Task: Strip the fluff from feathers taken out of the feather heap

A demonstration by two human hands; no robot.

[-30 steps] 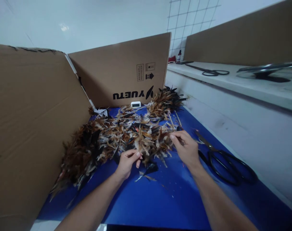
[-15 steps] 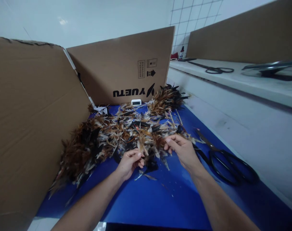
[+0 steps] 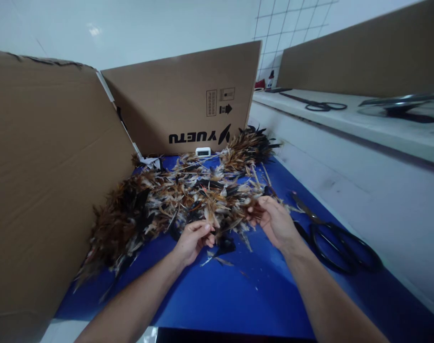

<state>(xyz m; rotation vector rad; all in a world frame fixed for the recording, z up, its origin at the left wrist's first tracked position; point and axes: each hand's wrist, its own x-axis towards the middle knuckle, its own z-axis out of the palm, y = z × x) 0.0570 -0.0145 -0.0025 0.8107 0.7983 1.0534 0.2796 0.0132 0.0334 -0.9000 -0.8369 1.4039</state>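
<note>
A wide heap of loose brown, black and whitish feathers (image 3: 188, 195) covers the middle of the blue tabletop (image 3: 217, 295). At the heap's front edge my left hand (image 3: 193, 240) is closed, thumb against forefinger, pinching feathers at their ends. My right hand (image 3: 276, 221) reaches into the right side of the heap, its fingers bent but apart and touching feathers; the fingertips are partly lost among them. Just below my left hand, a black feather (image 3: 226, 246) and a few thin ones lie on the blue surface.
Large black-handled scissors (image 3: 340, 245) lie at the right. A dense feather bundle (image 3: 250, 147) is at the back, near a small white digital device (image 3: 203, 152). Cardboard panels (image 3: 159, 105) stand left and behind. Another pair of scissors (image 3: 320, 105) rests on the white ledge (image 3: 367, 124).
My right hand has shifted slightly, its fingers loosening from a pinch and reaching into the feathers. My left hand keeps its pinch in nearly the same place.
</note>
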